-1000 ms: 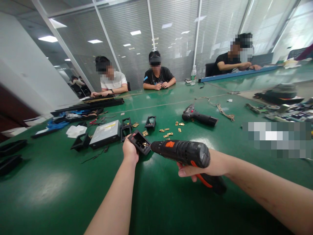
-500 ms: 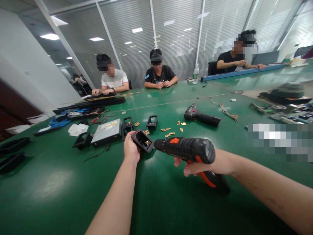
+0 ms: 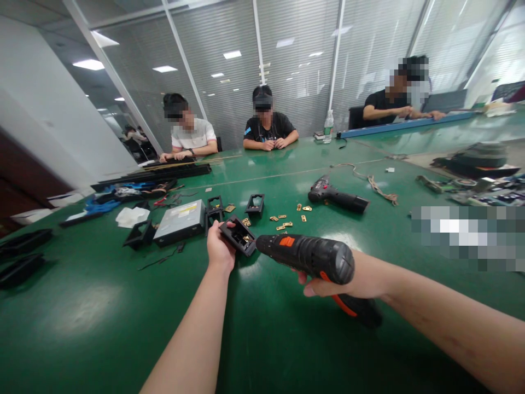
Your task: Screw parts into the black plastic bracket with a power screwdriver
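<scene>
My left hand (image 3: 220, 247) grips a black rectangular frame (image 3: 234, 241) by its left side, tilted above the table, with small brass-coloured parts inside it. In my right hand (image 3: 328, 282) is a black and orange cordless drill (image 3: 305, 254), its front end pointing left at the frame's right edge. Whether the drill's tip touches the frame I cannot tell. Just beyond, several small brass plates (image 3: 283, 224) lie scattered on the green table. Another black frame (image 3: 255, 204) stands behind them, and further ones sit by the grey disc drive (image 3: 180, 220).
A second cordless drill (image 3: 338, 197) lies at the right, near a length of cord (image 3: 381, 189). Circuit boards (image 3: 471, 189) are at far right. Across the table (image 3: 123, 328) sit three people, a water bottle (image 3: 328, 127) between two of them. White tissue (image 3: 132, 217) lies left.
The drill in my right hand has shifted slightly left and its rear end has dipped a little. My left hand and the frame stay nearly in place.
</scene>
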### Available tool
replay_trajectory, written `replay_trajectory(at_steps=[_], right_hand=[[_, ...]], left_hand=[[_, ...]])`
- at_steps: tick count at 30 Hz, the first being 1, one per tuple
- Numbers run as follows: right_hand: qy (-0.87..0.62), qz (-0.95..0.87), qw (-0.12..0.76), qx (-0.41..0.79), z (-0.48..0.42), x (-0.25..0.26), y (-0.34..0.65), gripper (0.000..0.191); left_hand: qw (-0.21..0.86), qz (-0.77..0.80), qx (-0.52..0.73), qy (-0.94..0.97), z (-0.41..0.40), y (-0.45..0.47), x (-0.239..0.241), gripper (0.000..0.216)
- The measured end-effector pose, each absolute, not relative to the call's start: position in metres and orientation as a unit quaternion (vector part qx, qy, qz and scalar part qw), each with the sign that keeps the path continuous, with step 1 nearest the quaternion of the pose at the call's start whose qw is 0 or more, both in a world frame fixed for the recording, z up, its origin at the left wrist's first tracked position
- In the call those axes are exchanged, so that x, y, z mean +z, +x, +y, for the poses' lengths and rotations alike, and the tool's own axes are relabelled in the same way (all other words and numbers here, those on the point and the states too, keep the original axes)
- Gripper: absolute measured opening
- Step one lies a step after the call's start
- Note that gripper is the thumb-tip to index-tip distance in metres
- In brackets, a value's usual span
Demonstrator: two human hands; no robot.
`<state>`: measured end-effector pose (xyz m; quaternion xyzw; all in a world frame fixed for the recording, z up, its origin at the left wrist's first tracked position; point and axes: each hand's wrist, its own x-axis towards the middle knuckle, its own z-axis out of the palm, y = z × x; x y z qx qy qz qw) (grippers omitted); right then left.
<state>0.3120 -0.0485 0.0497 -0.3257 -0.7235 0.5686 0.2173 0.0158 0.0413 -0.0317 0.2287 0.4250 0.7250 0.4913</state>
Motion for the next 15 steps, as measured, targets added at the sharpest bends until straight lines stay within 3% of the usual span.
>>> replay_trajectory(at_steps=[4, 15], right_hand=[[-0.334, -0.742, 0.212, 0.541, -0.052, 0.051, 0.3094, 0.033], [-0.321, -0.757, 0.202, 0.532, -0.0498, 0.0525, 0.312, 0.036]], left_hand=[[0.48, 0.432, 0.716, 0.264, 0.0373, 0.0195, -0.0314, 0.056], [0.429, 0.483, 0.705, 0.294, 0.0406, 0.0251, -0.0332, 0.05]])
